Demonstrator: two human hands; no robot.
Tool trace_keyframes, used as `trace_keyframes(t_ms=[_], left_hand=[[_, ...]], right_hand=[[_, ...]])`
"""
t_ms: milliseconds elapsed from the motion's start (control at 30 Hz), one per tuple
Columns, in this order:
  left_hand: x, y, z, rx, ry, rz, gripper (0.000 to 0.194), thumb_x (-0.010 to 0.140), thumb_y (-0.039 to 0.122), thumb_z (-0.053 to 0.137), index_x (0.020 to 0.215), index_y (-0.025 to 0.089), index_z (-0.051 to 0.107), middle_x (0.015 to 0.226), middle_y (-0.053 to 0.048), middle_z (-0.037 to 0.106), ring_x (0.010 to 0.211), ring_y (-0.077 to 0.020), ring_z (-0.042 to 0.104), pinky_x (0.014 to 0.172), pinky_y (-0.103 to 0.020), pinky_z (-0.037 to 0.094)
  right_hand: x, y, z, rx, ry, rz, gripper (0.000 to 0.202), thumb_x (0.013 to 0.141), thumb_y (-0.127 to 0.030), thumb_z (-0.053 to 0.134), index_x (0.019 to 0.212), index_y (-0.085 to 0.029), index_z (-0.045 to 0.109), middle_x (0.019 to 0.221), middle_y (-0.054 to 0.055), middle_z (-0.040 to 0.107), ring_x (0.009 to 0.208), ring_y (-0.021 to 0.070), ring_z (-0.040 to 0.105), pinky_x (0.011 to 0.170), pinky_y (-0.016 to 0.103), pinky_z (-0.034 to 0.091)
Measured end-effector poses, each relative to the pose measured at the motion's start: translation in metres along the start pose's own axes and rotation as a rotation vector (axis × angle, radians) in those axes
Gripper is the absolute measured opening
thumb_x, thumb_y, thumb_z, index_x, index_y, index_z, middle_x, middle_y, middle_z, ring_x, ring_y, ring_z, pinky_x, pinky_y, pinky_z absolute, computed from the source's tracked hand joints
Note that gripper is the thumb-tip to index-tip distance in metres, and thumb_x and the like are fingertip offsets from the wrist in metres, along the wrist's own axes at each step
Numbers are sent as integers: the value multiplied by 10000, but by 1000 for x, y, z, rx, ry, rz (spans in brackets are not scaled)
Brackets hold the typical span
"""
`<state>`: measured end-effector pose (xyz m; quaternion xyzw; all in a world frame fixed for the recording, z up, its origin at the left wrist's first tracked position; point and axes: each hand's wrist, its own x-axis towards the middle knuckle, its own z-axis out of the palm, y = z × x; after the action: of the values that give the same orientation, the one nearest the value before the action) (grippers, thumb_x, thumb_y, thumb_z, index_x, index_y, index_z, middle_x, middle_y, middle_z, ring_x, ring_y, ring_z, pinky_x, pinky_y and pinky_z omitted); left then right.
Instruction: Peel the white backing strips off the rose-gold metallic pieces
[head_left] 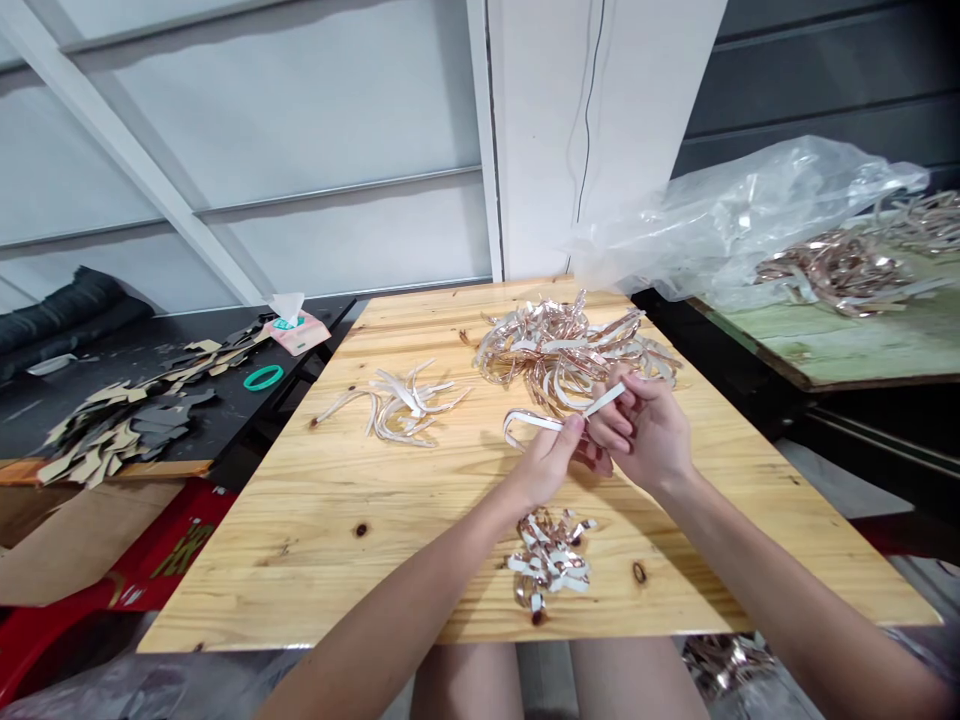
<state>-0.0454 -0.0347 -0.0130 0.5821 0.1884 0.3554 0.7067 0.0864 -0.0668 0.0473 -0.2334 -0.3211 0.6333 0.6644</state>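
A narrow strip (536,420), white on one face and shiny rose-gold on the other, stretches between my two hands. My left hand (551,460) pinches it between thumb and fingers, with a loop of it bending out to the left. Its other end is gripped by my right hand (645,430), fingers curled, and a white length shows above the knuckles. Just beyond my hands lies a large tangled pile of similar strips (562,345). Nearer me is a small heap of short, folded pieces (551,555). Off to the left sits a loose bunch of pale strips (405,405).
The wooden table (315,560) ends just above my lap. On a black table at left are dark and tan scraps (135,420), a green ring (263,377) and a tissue pack (298,330). At right, a clear plastic bag (750,220) lies near more strips (840,270).
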Motion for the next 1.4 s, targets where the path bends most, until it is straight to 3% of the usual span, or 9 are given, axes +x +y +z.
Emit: trace_keyframes(t_ms=[333,500,667,967,1200,1300,1400], left_hand=[[5,-3,-1,9,-6,4,604,935,748,414,769,179,531,672,-43,639,623,-167,623,677,-309,489],[4,0,-2,153,-40,7,539,1000,666,346,779,190,470,653,-18,610,588,-133,589,631,-272,449],[3,2,-3,296,6,4,494,997,656,359,794,213,440,638,20,545,568,-130,542,569,-257,409],[1,0,-7,454,64,20,504,1006,632,354,769,213,503,644,17,548,567,-137,540,627,-272,443],[2,-3,-5,415,107,74,439,1025,595,344,827,225,472,665,25,535,602,-144,529,665,-276,443],[1,-2,-6,444,128,132,414,1046,556,322,844,224,465,684,24,516,610,-135,514,663,-270,432],[0,-1,-9,472,142,162,402,1058,531,309,851,219,455,690,25,505,590,-121,495,635,-263,424]], right_hand=[[2,-8,-3,134,56,6,347,801,-253,652,629,-224,353,444,-85,312,352,74,242,371,193,353],[7,-9,-11,231,82,8,346,807,-196,627,638,-226,326,441,-99,281,354,69,173,340,190,284],[10,-14,-20,282,106,-15,337,819,-183,613,654,-227,323,459,-102,288,345,64,219,330,194,269],[11,-24,-30,351,124,-65,350,817,-159,617,658,-229,313,462,-97,308,349,65,278,326,198,289],[14,-29,-35,337,163,-124,346,797,-141,629,660,-226,324,469,-98,291,351,65,284,330,203,307],[17,-24,-35,295,216,-196,333,789,-155,640,660,-227,342,511,-78,370,431,88,422,404,214,417],[19,-21,-32,246,263,-223,311,804,-189,649,661,-225,375,718,-17,587,738,156,649,576,271,540]])
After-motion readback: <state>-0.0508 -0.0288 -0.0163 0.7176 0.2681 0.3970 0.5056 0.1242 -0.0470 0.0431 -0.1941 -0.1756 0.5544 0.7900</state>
